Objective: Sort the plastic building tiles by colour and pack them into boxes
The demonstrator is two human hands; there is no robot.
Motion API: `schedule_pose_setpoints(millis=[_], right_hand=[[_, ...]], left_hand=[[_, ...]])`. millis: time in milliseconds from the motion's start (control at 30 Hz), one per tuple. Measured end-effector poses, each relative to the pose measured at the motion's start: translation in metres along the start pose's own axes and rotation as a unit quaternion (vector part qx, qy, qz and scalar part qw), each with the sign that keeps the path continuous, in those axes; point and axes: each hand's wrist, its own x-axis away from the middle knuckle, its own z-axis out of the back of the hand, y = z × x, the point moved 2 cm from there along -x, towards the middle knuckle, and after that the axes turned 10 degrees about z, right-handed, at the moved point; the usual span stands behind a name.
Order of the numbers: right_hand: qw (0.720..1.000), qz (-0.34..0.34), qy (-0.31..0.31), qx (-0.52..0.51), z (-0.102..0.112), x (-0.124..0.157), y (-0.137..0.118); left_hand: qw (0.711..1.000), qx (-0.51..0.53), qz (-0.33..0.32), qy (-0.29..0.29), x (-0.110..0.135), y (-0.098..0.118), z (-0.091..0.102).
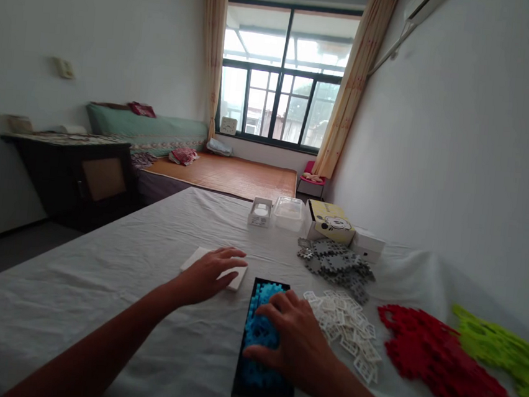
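Note:
My left hand is over a thin white box or lid lying on the cloth. Its fingers are stretched out and the thumb is apart, with nothing between them; whether it touches the white piece I cannot tell. A long black box holds a heap of blue gear-shaped plastic pieces. Across these pieces lies my right hand, fingers bent and spread, thumb apart from them. Blue pieces show in the gap between thumb and forefinger. The palm hides part of the box's right side.
To the right lie piles of white square frames, red pieces, lime-green pieces and grey gears. Behind them stand a small white box, a clear tub and a yellow box. White cloth covers the table.

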Motion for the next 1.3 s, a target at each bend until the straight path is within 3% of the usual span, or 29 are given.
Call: schedule_pose_setpoints(millis=[67,167,267,333,433,533,633,733,900,1133,1300], right_hand=[[1.0,-0.001,0.012,0.001,0.003,0.0,0.001],[0.997,0.008,0.074,-0.013,0.019,0.0,0.006],[0.989,0.002,0.146,-0.022,0.032,0.0,0.016],[0.984,-0.007,0.177,-0.027,0.035,0.001,0.024],[0.975,-0.031,0.217,-0.038,0.036,0.009,0.039],[0.96,-0.079,0.259,-0.065,0.038,0.022,0.052],[0.946,-0.117,0.281,-0.109,0.036,0.034,0.06],[0.944,-0.122,0.273,-0.14,0.03,0.04,0.062],[0.947,-0.114,0.259,-0.155,0.021,0.043,0.061],[0.954,-0.099,0.226,-0.172,0.013,0.043,0.063],[0.963,-0.069,0.242,-0.102,0.012,0.043,0.049]], left_hand=[[0.997,-0.065,0.038,-0.023,-0.006,-0.03,0.007],[0.981,-0.119,0.074,-0.134,-0.016,-0.068,0.004],[0.967,-0.122,0.076,-0.209,-0.03,-0.086,-0.005],[0.963,-0.123,0.065,-0.231,-0.039,-0.085,-0.003],[0.972,-0.116,0.027,-0.201,-0.048,-0.061,0.018],[0.986,-0.072,-0.069,-0.131,-0.044,-0.005,0.047],[0.959,-0.051,-0.202,-0.19,-0.023,0.063,0.054],[0.937,-0.05,-0.238,-0.252,-0.004,0.103,0.04],[0.927,-0.051,-0.267,-0.26,-0.003,0.107,0.013],[0.926,-0.043,-0.247,-0.283,-0.01,0.101,0.0],[0.923,-0.027,-0.261,-0.282,-0.009,0.094,-0.018]])
